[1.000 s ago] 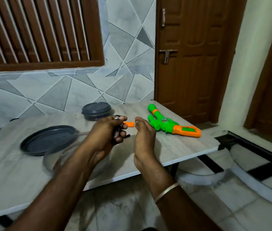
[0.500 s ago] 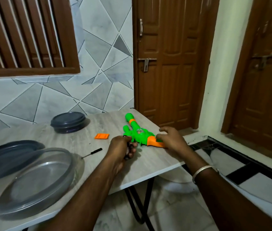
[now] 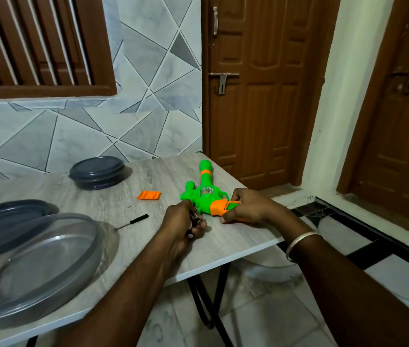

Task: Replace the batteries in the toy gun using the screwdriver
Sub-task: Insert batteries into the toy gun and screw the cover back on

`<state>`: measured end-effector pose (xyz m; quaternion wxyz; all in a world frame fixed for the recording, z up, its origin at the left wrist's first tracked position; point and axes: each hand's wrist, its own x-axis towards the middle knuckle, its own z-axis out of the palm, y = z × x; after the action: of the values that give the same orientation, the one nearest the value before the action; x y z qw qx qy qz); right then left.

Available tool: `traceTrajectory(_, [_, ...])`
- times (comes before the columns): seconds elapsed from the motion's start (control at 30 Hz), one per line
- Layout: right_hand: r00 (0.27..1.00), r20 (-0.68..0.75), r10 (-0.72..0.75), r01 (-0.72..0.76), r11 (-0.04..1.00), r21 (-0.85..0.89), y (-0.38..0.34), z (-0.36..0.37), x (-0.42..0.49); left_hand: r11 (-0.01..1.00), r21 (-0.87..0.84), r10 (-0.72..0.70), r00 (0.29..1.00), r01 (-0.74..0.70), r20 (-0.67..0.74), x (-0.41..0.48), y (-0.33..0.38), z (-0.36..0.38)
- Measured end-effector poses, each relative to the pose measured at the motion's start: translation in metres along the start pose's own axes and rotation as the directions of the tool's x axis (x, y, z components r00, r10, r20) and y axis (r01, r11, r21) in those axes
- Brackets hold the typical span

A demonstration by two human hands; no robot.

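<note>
A green and orange toy gun (image 3: pixel 203 194) lies on the grey table (image 3: pixel 133 214), barrel pointing away from me. My right hand (image 3: pixel 248 206) grips its orange handle end. My left hand (image 3: pixel 181 224) sits just left of the gun body and holds dark batteries (image 3: pixel 193 226) in its curled fingers. The orange battery cover (image 3: pixel 149 195) lies loose on the table left of the gun. A small black screwdriver (image 3: pixel 133 221) rests on the table between the cover and a glass bowl.
A clear glass bowl (image 3: pixel 35 269) and a dark lid (image 3: pixel 3 224) sit at the near left. A lidded dark container (image 3: pixel 97 172) stands by the tiled wall. The table's right edge is close to the gun; wooden doors (image 3: pixel 256 83) are beyond.
My right hand left the batteries and took hold of the gun's orange handle. My left hand carried the batteries over beside the gun. My view shifted right.
</note>
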<state>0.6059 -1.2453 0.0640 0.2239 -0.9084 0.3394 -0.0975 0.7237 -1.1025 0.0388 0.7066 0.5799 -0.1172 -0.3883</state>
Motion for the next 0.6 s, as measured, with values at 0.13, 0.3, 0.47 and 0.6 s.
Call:
traceTrajectory(0.13, [0.999, 0.039, -0.037, 0.034, 0.995, 0.090, -0.017, 0.003, -0.004, 0.999, 0.045, 0.012, 1.000, -0.011, -0.027, -0.001, 0.000, -0.005])
traceTrajectory(0.3, [0.996, -0.079, -0.044, 0.053, 0.992, 0.113, -0.025, 0.011, -0.015, 0.995, 0.080, 0.062, 0.998, -0.062, 0.004, -0.008, 0.000, -0.010])
traceTrajectory(0.47, [0.960, -0.278, -0.037, 0.093, 0.977, 0.190, -0.050, 0.022, -0.040, 0.993, 0.039, 0.111, 0.994, -0.111, -0.014, -0.023, 0.010, -0.017])
traceTrajectory(0.6, [0.906, -0.408, -0.115, 0.204, 0.962, 0.182, -0.075, 0.024, -0.056, 0.975, -0.046, 0.216, 0.976, -0.215, 0.009, -0.041, 0.030, -0.021])
